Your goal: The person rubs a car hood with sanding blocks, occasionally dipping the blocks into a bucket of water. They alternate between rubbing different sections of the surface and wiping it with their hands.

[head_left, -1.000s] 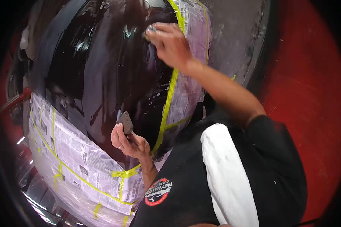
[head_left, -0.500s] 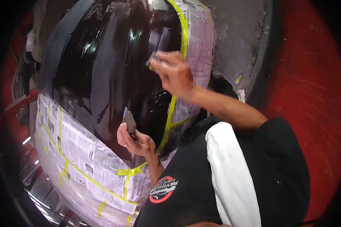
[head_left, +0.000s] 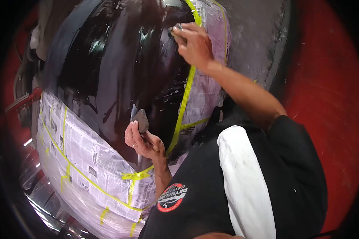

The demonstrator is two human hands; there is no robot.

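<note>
Glossy, wet and dark, a car panel (head_left: pixel 119 59) fills the upper middle of the head view. My left hand (head_left: pixel 145 141) pinches a small grey-brown block (head_left: pixel 141 120) above the panel's lower part. Up and to the right, my right hand (head_left: pixel 195 42) is closed round a small dark pad (head_left: pixel 174 30), at the panel surface near its right edge. Most of that pad is hidden by the fingers. Yellow tape (head_left: pixel 184 99) runs along the panel's right edge.
Newspaper masking (head_left: pixel 87 147) with yellow tape covers the area below the panel, and pinkish paper (head_left: pixel 213 40) lies along its right side. A white cloth (head_left: pixel 247 179) hangs over my black shirt. Red floor (head_left: pixel 323 79) shows at right.
My right hand has moved up and slightly right along the panel with the pad. My left hand has barely shifted, and its block has turned a little.
</note>
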